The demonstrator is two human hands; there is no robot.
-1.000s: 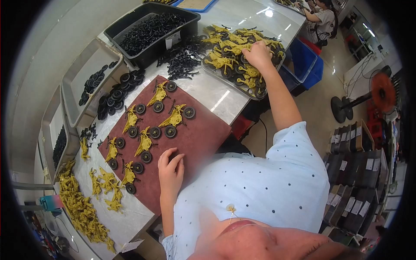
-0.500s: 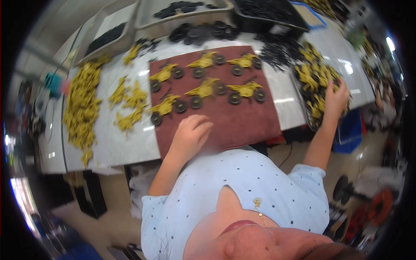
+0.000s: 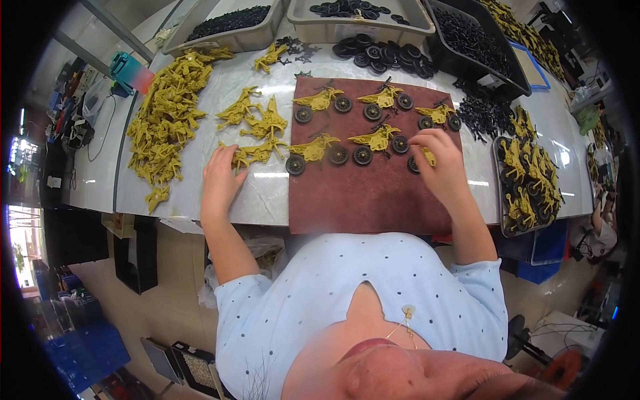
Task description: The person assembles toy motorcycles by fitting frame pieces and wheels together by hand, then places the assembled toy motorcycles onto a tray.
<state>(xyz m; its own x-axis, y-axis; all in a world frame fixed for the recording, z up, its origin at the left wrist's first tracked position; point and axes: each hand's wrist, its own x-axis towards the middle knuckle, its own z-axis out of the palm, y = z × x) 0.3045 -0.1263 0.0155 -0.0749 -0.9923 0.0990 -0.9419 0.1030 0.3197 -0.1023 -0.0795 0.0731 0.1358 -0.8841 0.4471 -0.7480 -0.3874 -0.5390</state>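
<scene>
Several toy motorcycles with yellow bodies and black wheels, one of them a motorcycle (image 3: pixel 379 98) in the far row, stand in two rows on a dark red mat (image 3: pixel 360 207). My right hand (image 3: pixel 439 163) is curled over the motorcycle (image 3: pixel 429 157) at the near row's right end, its fingers closed on it and partly hiding it. Left of the mat, my left hand (image 3: pixel 223 180) rests by loose yellow motorcycle bodies (image 3: pixel 265 123). Its thumb and forefinger are apart, beside the end of the nearest body (image 3: pixel 260 152); no firm hold shows.
A heap of yellow bodies (image 3: pixel 167 120) lies at the left. Black wheels (image 3: pixel 380 55) and thin black parts (image 3: pixel 483 115) lie beyond the mat, before grey bins (image 3: pixel 360 31) and a black bin (image 3: pixel 510 81). A tray (image 3: pixel 500 193) of motorcycles stands right; a bottle (image 3: pixel 130 70) far left.
My right hand has come left from the tray to the mat's near-right motorcycle. My left hand has moved from over the mat to the loose yellow bodies. The view has shifted.
</scene>
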